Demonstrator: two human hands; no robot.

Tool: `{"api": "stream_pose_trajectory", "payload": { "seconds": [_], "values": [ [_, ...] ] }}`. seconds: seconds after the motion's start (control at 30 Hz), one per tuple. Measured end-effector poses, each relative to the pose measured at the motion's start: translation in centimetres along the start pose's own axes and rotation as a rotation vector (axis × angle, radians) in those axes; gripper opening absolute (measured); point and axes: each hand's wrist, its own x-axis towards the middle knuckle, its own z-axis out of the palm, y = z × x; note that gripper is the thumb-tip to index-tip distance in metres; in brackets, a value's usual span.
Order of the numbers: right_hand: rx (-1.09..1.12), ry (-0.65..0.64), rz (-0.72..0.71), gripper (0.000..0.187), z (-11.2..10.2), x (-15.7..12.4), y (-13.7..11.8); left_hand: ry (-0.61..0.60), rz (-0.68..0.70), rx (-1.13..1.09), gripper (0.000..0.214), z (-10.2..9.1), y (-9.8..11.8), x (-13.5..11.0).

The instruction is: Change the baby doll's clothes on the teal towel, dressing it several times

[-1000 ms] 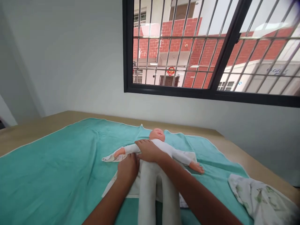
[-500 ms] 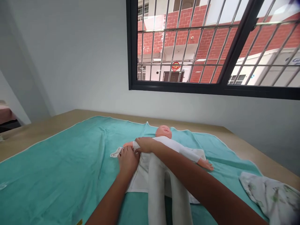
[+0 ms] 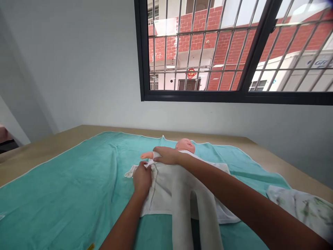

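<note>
A baby doll (image 3: 185, 146) in white clothing with long white legs (image 3: 182, 208) lies on its back, its head toward the wall. Under it is spread a white baby shirt (image 3: 158, 199). My right hand (image 3: 166, 155) is closed round the doll's sleeved arm, whose bare hand (image 3: 147, 156) sticks out to the left. Just below, my left hand (image 3: 142, 177) pinches the shirt's edge near its sleeve (image 3: 130, 171). My right forearm crosses over the doll's body and hides most of its other arm.
A turquoise blanket (image 3: 85, 187) covers most of the wooden table (image 3: 75, 133). At the right lies a white cloth with a green pattern (image 3: 299, 206). Behind the table stands a grey wall (image 3: 104, 69) with a barred window (image 3: 197, 95).
The doll has tipped and shifted a little to the right. My right hand now grips its arm, which reaches out further. My left fingers have closed on the shirt's edge.
</note>
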Motion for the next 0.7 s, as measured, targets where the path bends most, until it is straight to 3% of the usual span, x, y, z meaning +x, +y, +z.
{"api": "stream_pose_trajectory", "payload": {
  "seconds": [0.13,0.27,0.4,0.53,0.6,0.7],
  "values": [
    [0.092,0.088,0.065,0.033,-0.5,-0.9,-0.2,0.103,0.199,0.127,0.032,-0.1,1.2,-1.2],
    [0.111,0.120,0.089,0.034,0.5,-0.9,-0.4,-0.033,0.364,0.316,0.038,0.7,2.5,-3.0],
    [0.108,0.100,0.079,0.037,1.2,-0.7,-0.6,-0.031,0.332,0.442,0.033,0.9,2.6,-3.3],
    [0.096,0.074,0.073,0.040,0.9,-0.8,-0.6,-0.052,0.321,0.442,0.028,-0.1,1.8,-2.1],
    [0.107,0.043,0.065,0.040,0.7,-0.9,-0.6,-0.070,0.241,0.323,0.025,-0.4,1.3,-1.2],
    [0.120,0.006,0.056,0.045,0.6,-0.8,-0.6,-0.080,0.066,-0.055,0.025,-0.7,0.6,0.0]
  ]
}}
